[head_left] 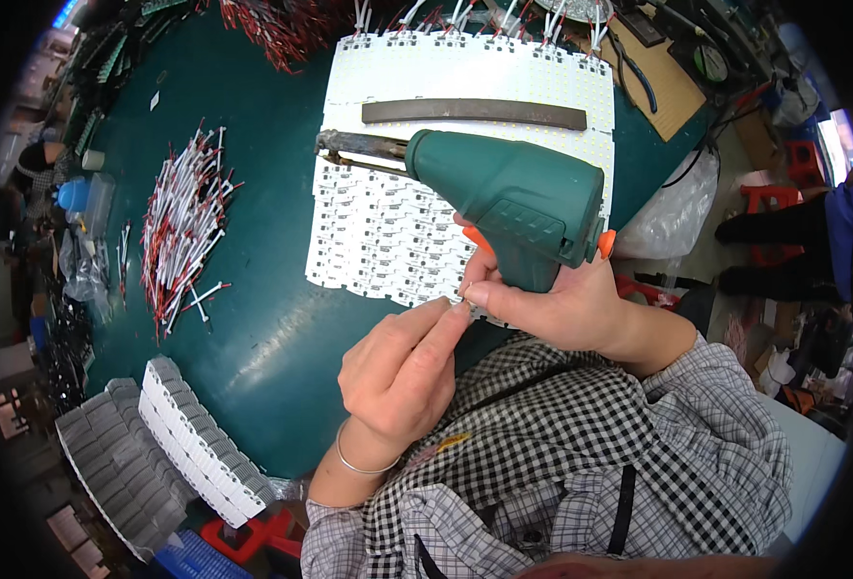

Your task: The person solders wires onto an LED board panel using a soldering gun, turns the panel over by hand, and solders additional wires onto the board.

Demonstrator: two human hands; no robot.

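My right hand [576, 309] is wrapped round the grip of a green soldering gun [513, 183] with an orange trigger. Its dark metal tip [364, 145] points left, above a white sheet of LED circuit boards [378, 227]. My left hand [402, 372], with a bracelet at the wrist, is closed in a pinch. Its fingertips meet my right thumb and forefinger at the near edge of the sheet. Something small and pale lies between them, too small to name. A dark flat bar [475, 114] rests across the sheet behind the gun.
To the left, a pile of white and red wires [190, 227] lies on the green table [262, 318]. Stacked board strips [190, 434] stand at the near left edge. Pliers [634, 72] lie on cardboard [677, 101] at the back right. Red wire bundles [282, 29] sit at the back.
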